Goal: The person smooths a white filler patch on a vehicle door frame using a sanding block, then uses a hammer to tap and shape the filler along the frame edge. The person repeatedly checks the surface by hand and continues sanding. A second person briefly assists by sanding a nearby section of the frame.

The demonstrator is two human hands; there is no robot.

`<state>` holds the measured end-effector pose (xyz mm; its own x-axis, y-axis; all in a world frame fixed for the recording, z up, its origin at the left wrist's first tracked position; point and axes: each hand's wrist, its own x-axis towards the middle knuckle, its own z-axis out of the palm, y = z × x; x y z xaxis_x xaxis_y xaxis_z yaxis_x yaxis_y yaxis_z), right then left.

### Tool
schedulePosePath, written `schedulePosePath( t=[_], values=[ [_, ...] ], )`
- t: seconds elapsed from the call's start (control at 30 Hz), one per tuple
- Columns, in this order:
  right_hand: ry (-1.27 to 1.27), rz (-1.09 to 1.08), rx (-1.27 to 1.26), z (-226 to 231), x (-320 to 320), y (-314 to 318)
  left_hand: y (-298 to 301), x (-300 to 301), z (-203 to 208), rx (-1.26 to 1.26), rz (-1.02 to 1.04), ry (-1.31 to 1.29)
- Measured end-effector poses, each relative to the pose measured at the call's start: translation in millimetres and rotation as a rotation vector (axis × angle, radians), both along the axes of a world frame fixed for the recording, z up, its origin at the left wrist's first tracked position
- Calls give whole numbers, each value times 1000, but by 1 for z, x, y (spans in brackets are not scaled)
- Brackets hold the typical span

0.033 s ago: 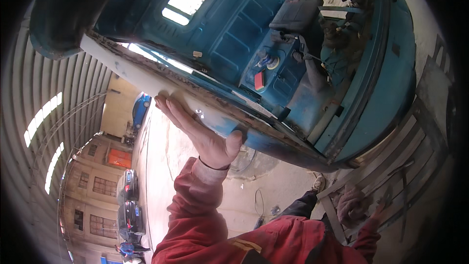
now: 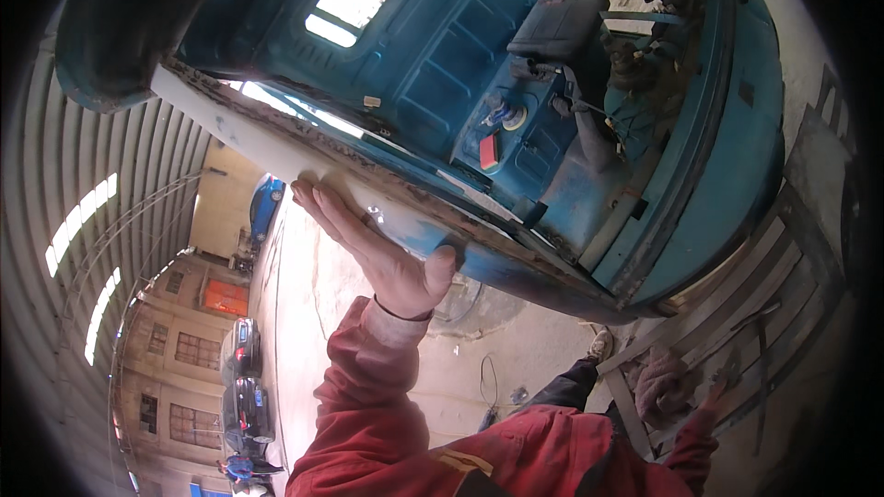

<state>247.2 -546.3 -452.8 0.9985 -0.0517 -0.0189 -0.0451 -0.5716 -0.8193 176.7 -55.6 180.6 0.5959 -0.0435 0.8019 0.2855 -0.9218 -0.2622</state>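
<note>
My left hand (image 2: 373, 253) lies flat with its fingers stretched out along the pale, partly blue frame edge (image 2: 267, 152) of an old blue vehicle cab (image 2: 433, 55). The thumb points up, apart from the fingers, beside a bluish patch. Rust-brown, rough metal runs along the inner side of that edge. At the lower right my right hand (image 2: 716, 393) is small and dim, close to a slatted wooden rack and a crumpled brownish cloth (image 2: 665, 387). Whether its fingers hold anything cannot be made out.
Inside the cab lie a round sander-like tool (image 2: 506, 115), a red block (image 2: 488, 152) and a dark seat (image 2: 557, 23). A hammer-like tool (image 2: 760, 317) rests on the rack (image 2: 773, 267). Dark cars (image 2: 247, 405) and a distant person (image 2: 241, 469) are at the lower left.
</note>
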Motion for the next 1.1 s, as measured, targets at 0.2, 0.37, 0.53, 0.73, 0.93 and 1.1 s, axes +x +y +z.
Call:
schedulePosePath(
  t=[0.2,0.37,0.53,0.73,0.93,1.1],
  values=[
    [26,-76,271,94,41,36,-11,-8,-17,-64,17,39],
    [128,-108,415,157,58,59,-18,-16,-36,-51,58,120],
    [100,-64,378,173,57,65,-21,-16,-39,-37,97,125],
    [29,3,388,191,46,79,-27,-13,-34,-56,106,149],
    [-302,214,340,252,44,139,-30,-13,-35,-61,-4,116],
    [-823,436,171,392,49,220,-29,-17,-38,-60,-71,165]
  ],
)
